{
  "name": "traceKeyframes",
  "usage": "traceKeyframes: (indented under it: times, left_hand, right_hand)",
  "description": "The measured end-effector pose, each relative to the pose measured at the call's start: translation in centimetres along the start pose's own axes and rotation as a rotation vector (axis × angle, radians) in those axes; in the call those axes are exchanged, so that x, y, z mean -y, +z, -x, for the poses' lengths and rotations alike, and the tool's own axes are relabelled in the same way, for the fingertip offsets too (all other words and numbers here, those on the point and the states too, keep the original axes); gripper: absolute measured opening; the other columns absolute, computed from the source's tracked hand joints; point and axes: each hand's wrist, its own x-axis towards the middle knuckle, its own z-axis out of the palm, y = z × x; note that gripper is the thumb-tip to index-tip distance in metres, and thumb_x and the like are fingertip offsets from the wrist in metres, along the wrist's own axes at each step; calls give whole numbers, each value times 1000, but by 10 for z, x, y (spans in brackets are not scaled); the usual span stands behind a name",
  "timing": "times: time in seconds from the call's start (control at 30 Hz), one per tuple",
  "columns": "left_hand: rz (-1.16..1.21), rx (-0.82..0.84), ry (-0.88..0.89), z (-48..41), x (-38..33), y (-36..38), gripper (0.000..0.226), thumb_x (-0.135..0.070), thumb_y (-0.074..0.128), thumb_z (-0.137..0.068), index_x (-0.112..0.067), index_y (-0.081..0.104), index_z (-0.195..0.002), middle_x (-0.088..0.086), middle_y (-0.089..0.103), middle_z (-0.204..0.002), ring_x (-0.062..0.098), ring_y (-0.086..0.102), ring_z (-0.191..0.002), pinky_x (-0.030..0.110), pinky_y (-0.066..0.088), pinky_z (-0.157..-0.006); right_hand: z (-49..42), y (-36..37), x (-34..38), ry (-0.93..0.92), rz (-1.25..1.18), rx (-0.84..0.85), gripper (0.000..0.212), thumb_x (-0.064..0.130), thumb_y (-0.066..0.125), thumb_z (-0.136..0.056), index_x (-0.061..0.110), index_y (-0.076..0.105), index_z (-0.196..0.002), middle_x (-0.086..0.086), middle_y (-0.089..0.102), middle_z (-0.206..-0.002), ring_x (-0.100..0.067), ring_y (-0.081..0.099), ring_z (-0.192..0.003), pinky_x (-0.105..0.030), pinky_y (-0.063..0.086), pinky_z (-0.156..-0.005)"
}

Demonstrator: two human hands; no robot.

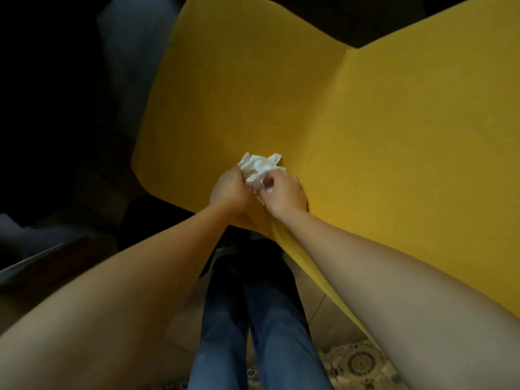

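Yellow tabletop (pixel 351 136): matt, smooth, fills the upper and right part of the view; a straight seam runs up its right half; near-left corner rounded. Surroundings to the left and beyond are dark and hard to read.

White paper wad (pixel 259 170): crumpled, creased into many folds, sits just above the table's near edge, held between both hands; whether its underside touches the table cannot be told.

Left hand (pixel 229 190): fingers curled round the wad's left side, knuckles up, forearm bare.

Right hand (pixel 284 194): fingers curled, pinching the wad's right and lower part; a bit of white shows between thumb and fingers; forearm bare, lying over the table's edge.

Blue jeans (pixel 261 319): both legs seen from above, below the table edge.

Floor tiles (pixel 323 313): beige.

Patterned mat (pixel 357 364): round motifs, at the bottom right.
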Motion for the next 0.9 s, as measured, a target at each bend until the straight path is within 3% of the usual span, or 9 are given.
traceKeyframes:
  times: [0.13, 0.27, 0.33, 0.4, 0.57, 0.67, 0.83, 0.9]
  left_hand:
    - [193, 9, -133, 32, 22, -10, 17, -17, 63, -82, -15, 48, -88, -2, 54, -81, 17, 51, -75, 26, 35, -58]
    - [288, 51, -173, 85, 59, -21, 24, -19, 70, -77, -19, 47, -74, -8, 52, -66, 7, 48, -60, 20, 32, -49]
    - [351, 50, -215, 112, 80, -25, 26, -19, 72, -76, -20, 47, -72, -8, 52, -68, 6, 48, -61, 20, 33, -50]
    - [413, 14, -265, 136, 102, -28, 26, -16, 72, -77, -21, 48, -70, -7, 52, -68, 9, 49, -62, 19, 34, -51]
    - [607, -107, -376, 184, 147, -31, 22, -17, 71, -79, -21, 52, -69, -2, 53, -67, 15, 51, -65, 25, 41, -61]
    - [705, -109, -389, 203, 172, -27, 16, -18, 72, -79, -16, 58, -71, 4, 60, -67, 20, 58, -67, 31, 47, -66]
    - [839, -165, -430, 218, 202, -29, 7, -17, 63, -87, -14, 63, -80, 4, 62, -70, 21, 57, -70, 28, 44, -63]
    - [890, -152, -410, 219, 212, -32, 11, -19, 56, -91, -13, 64, -95, 6, 65, -83, 23, 60, -79, 30, 45, -70]
  right_hand:
    - [26, 18, 13, 113, -70, 99, 7, 19, 58, -83, 25, 55, -86, -4, 67, -101, -29, 61, -95, -30, 40, -68]
    - [68, 36, 24, 120, -205, 133, 19, 15, 58, -84, 19, 60, -103, -4, 68, -108, -27, 63, -99, -32, 49, -78]
    - [86, 43, 29, 141, -240, 142, 24, 13, 57, -86, 14, 59, -109, -6, 66, -113, -27, 61, -104, -35, 49, -85]
    - [103, 49, 33, 179, -258, 137, 21, 12, 56, -88, 14, 58, -109, -7, 65, -112, -27, 60, -105, -31, 46, -83]
    - [132, 63, 45, 153, -99, 283, 4, 19, 59, -86, 21, 56, -86, -2, 61, -92, -23, 60, -89, -29, 46, -74]
    - [147, 77, 56, 118, -54, 326, 3, 19, 62, -85, 22, 60, -86, 0, 60, -90, -20, 60, -90, -28, 47, -74]
    - [176, 108, 75, 217, -219, 264, 4, 15, 61, -87, 19, 62, -87, -7, 65, -99, -24, 63, -93, -31, 51, -80]
    - [184, 124, 81, 279, -326, 274, 9, 15, 57, -88, 17, 64, -93, -11, 65, -108, -24, 61, -95, -30, 50, -76]
